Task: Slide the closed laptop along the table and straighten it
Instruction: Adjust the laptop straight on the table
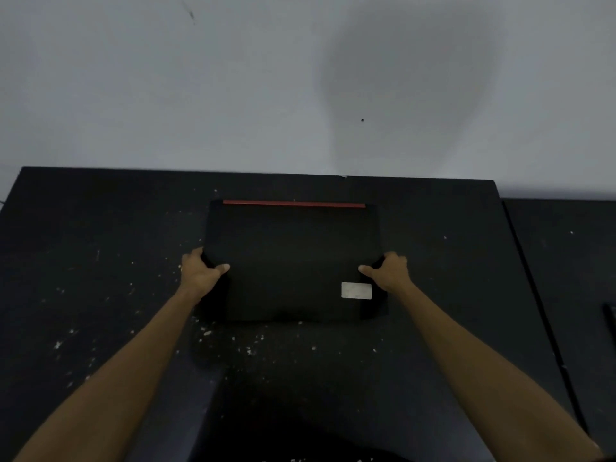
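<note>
A closed black laptop [293, 258] lies flat on the dark table [100, 261], near its far edge. A red strip runs along the laptop's far side and a pale sticker sits near its front right corner. Its edges look roughly parallel to the table's far edge. My left hand [201, 273] grips the laptop's left edge, thumb on the lid and fingers around the side. My right hand [388, 270] grips the right edge the same way. Both forearms reach in from the bottom corners.
A grey wall [233, 95] rises right behind the table's far edge. White specks are scattered over the tabletop. A second dark surface [566, 261] adjoins on the right across a narrow seam, with a dark object at its right border.
</note>
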